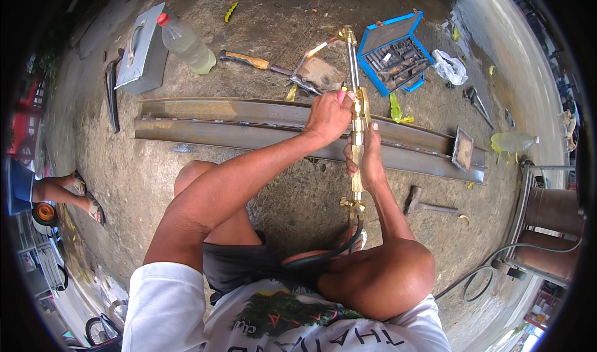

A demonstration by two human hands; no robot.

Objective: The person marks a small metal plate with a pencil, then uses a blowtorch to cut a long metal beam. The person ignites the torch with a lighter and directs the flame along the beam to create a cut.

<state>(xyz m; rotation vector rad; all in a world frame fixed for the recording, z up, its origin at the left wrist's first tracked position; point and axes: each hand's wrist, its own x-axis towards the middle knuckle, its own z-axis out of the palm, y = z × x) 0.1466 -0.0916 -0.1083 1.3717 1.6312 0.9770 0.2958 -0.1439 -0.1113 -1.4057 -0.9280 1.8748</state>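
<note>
My right hand is wrapped round the handle of a brass cutting torch. The torch stands roughly upright in the picture, its tubes running away from me to an angled head with a copper tip pointing left. My left hand is closed beside the torch valves, with a small pink object poking out above its fingers; most of that object is hidden. A dark hose runs from the torch's near end past my legs. Beneath my hands lies a long steel beam on the concrete.
Beyond the beam are a grey metal box, a bottle, a wood-handled tool and a blue socket case. A hammer lies right; a metal plate rests on the beam. Gas cylinders stand far right; another person's legs show left.
</note>
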